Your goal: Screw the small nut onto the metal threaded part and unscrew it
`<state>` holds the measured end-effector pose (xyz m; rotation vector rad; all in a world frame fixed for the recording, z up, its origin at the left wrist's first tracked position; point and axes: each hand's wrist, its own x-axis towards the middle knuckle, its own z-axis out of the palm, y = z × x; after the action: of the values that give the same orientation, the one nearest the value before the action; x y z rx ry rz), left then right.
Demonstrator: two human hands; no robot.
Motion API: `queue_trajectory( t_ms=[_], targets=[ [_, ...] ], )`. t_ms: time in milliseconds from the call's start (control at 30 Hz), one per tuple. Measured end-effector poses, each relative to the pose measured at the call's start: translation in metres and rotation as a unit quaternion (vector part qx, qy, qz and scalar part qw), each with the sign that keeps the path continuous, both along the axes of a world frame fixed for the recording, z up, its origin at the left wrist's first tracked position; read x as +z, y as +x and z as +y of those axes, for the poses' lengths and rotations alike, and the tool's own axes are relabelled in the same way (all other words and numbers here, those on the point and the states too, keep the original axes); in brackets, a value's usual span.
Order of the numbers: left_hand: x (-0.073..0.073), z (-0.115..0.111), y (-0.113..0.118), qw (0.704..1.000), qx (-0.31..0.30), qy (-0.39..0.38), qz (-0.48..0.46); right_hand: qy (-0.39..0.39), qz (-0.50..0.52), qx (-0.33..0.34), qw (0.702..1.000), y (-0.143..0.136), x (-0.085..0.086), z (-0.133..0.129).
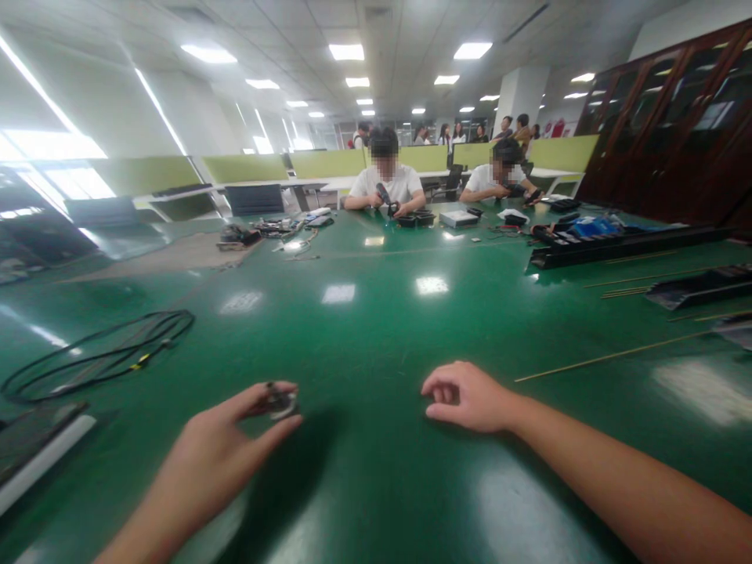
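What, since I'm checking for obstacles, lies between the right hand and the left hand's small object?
The head view shows green tabletop and shadow between right hand and small object.

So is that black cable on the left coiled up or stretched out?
Coiled: the black cable lies in loose, overlapping loops on the green table.

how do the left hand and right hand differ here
The left hand holds a small object; the right hand shows nothing held. The left hand's thumb and forefinger are extended; the right hand's fingers curl inward. Both are bare, over the green table.
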<state>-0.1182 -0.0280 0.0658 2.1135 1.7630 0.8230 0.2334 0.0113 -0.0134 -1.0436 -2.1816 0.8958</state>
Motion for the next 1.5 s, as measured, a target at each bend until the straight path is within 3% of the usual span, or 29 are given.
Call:
queue_trajectory(
  t_ms=[100, 167, 233, 300, 467, 800, 1067, 1500],
  targets=[
    [-0.007, 0.031, 0.066, 0.991, -0.136, -0.015, 0.011, -0.031, 0.042, -0.017, 0.998, 0.001, -0.002, 0.001],
    [-0.016, 0.045, 0.107, 0.981, -0.192, -0.003, 0.007, -0.038, 0.080, -0.062, 0.994, 0.001, -0.006, 0.004],
    [-0.029, 0.052, 0.132, 0.976, -0.217, -0.004, -0.011, -0.035, 0.111, -0.104, 0.988, 0.001, -0.011, 0.008],
    [-0.043, 0.054, 0.142, 0.975, -0.220, -0.009, -0.041, -0.034, 0.121, -0.109, 0.986, 0.002, -0.014, 0.010],
    [-0.062, 0.054, 0.136, 0.968, -0.234, -0.010, -0.096, -0.004, 0.079, -0.094, 0.992, 0.001, -0.013, 0.008],
    [-0.060, 0.053, 0.135, 0.959, -0.260, -0.031, -0.107, 0.019, 0.034, -0.093, 0.995, 0.002, -0.007, 0.001],
    [-0.062, 0.051, 0.135, 0.964, -0.228, -0.041, -0.132, 0.021, 0.035, -0.095, 0.995, 0.002, -0.003, 0.000],
    [-0.066, 0.054, 0.134, 0.951, -0.275, -0.011, -0.143, 0.036, 0.034, -0.084, 0.995, 0.001, 0.001, -0.001]
  ],
)
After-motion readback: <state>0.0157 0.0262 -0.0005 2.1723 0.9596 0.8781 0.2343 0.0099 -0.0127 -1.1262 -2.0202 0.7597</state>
